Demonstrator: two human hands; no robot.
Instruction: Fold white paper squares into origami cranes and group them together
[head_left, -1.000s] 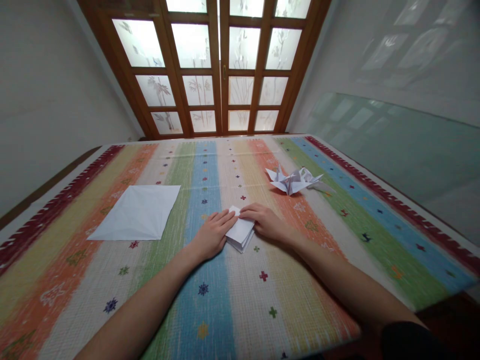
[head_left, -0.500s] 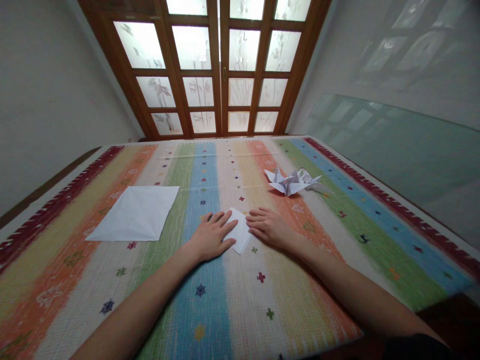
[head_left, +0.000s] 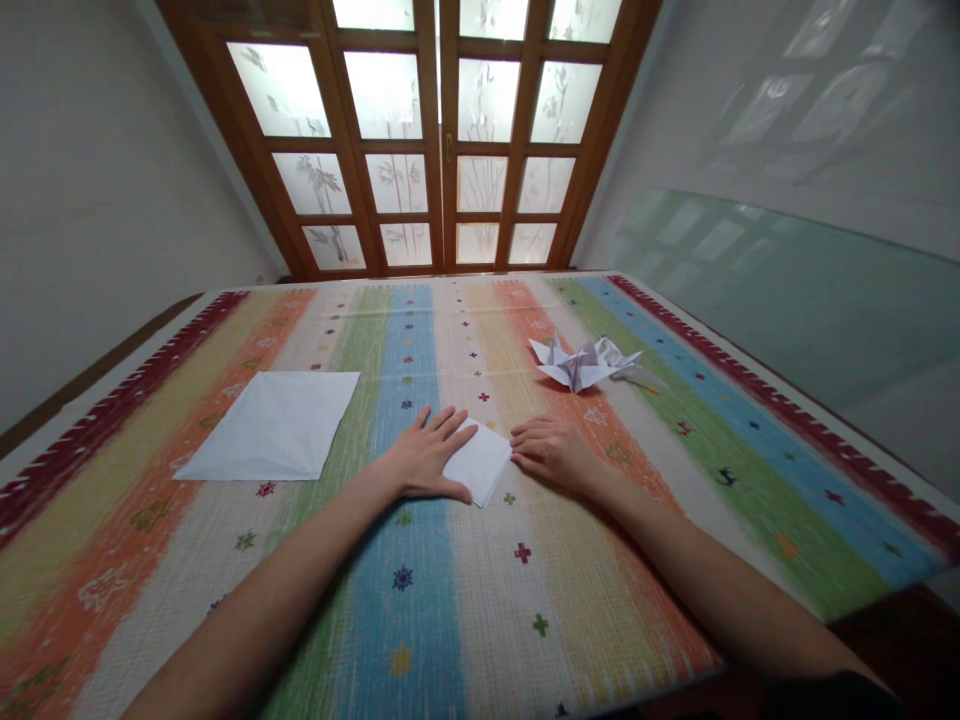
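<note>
A small white folded paper (head_left: 480, 462) lies on the striped tablecloth, in several layers, its outline a tilted square. My left hand (head_left: 427, 455) rests flat over its left side, fingers spread and thumb along the lower left edge. At the paper's right corner is my right hand (head_left: 551, 452), its fingers bunched together and pinching that corner. The thumb of my right hand is hidden behind the fingers.
To the left lies a larger white paper sheet (head_left: 274, 425) with faint creases. Folded paper cranes (head_left: 577, 368) sit toward the back right. The striped tablecloth (head_left: 465, 600) covers the table, and a wood-framed glass door (head_left: 442, 140) stands beyond its far edge.
My right hand has moved slightly right with the paper's right corner, and the folded paper now looks wider. My left hand has shifted a little left, its fingers more spread.
</note>
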